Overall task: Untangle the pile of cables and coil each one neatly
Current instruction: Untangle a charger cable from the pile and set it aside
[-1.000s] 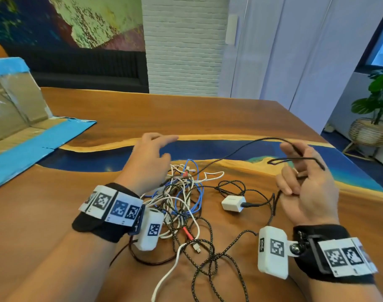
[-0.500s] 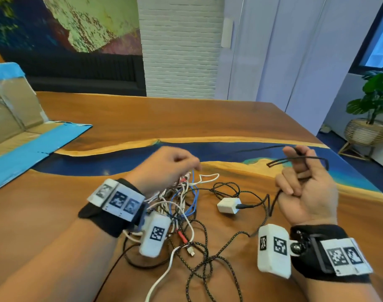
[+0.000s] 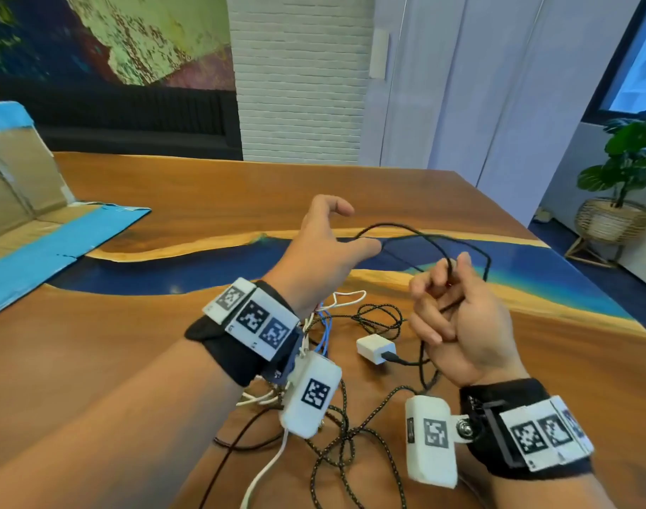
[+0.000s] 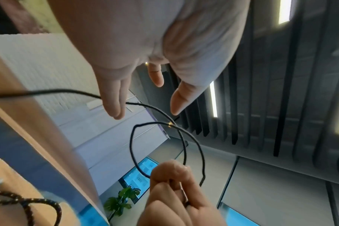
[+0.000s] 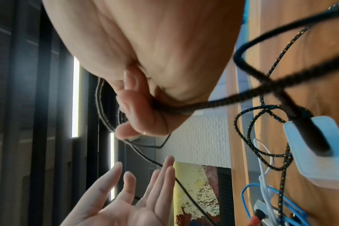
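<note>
My right hand [image 3: 450, 310] is raised above the table, its fingers curled round loops of a thin black cable [image 3: 417, 229]. That cable arcs up to the left and also drops to a white charger [image 3: 376, 349]. My left hand [image 3: 325, 247] hovers open with fingers spread beside the loop; the cable [image 4: 184, 145] passes by its fingertips [image 4: 114, 107]. In the right wrist view the black cable [image 5: 222, 102] leaves my closed right fist, and the open left palm [image 5: 126, 198] faces it. The tangled pile [image 3: 329, 325] of white, blue and braided cables lies under my left wrist.
A flattened cardboard box with blue tape [image 3: 27, 214] lies at the table's left. The wooden table [image 3: 167, 361] has a blue resin band [image 3: 189, 266] across it. Its right edge drops off toward a potted plant [image 3: 619, 185] on the floor.
My left hand has lifted off the pile, opened and moved right toward the black loop. The right hand has shifted a little left and kept its hold on the cable.
</note>
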Available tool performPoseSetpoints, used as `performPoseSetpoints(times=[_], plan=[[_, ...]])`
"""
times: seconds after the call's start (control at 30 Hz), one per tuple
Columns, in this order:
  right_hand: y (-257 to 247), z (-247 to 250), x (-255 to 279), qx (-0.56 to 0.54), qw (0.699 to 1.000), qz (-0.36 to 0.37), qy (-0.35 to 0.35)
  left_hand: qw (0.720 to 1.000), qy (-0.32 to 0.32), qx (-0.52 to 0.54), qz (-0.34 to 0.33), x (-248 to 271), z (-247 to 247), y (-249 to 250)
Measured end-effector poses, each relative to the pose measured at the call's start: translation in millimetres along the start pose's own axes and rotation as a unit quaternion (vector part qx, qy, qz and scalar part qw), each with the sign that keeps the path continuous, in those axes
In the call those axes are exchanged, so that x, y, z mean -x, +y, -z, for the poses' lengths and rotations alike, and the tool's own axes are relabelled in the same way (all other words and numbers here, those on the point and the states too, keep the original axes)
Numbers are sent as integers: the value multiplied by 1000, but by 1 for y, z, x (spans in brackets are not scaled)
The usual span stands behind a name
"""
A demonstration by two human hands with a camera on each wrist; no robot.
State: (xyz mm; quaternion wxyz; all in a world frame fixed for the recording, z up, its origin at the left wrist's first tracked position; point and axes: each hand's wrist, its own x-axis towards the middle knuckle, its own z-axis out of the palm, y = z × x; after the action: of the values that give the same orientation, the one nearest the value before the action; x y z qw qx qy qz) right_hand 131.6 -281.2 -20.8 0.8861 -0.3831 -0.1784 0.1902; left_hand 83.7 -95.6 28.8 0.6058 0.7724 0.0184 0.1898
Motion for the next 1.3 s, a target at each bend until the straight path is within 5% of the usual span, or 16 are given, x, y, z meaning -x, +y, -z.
performPoseSetpoints(times=[0.13,0.23,0.33,0.43,0.57,0.63,0.73,0.83,0.97,1.07,1.13,1.23,1.3], plan=[[-6,2,1,-39,999,19,-7,997,4,-48,-53,4,2,-5],[-9,-1,2,-67,997,19,-22,979,-161,-122,-26,11,-1,-12],[-9,-8,6,-86,995,23,-35,916,-341,-211,8,12,-13,-28],[-12,-10,6,-122,991,36,-31,867,-400,-298,-9,16,-25,-36],[-17,9,-3,-147,983,76,81,873,-361,-327,-11,18,-24,-40],[-18,23,-9,-112,975,95,169,910,-305,-280,5,15,-9,-38],[-17,40,-15,24,965,94,243,973,-217,-56,45,11,23,-37],[-19,45,-17,146,963,63,219,988,-79,123,41,5,53,-38],[-23,44,-14,226,946,90,214,989,-4,139,40,2,80,-27],[-22,23,-8,236,940,170,177,998,-35,58,18,6,78,-21],[-12,6,-2,299,930,198,84,994,-102,19,13,10,69,-18],[7,-17,6,407,901,132,-64,982,-189,8,2,15,51,-18],[20,-24,10,407,904,79,-103,977,-200,79,-6,18,42,-22]])
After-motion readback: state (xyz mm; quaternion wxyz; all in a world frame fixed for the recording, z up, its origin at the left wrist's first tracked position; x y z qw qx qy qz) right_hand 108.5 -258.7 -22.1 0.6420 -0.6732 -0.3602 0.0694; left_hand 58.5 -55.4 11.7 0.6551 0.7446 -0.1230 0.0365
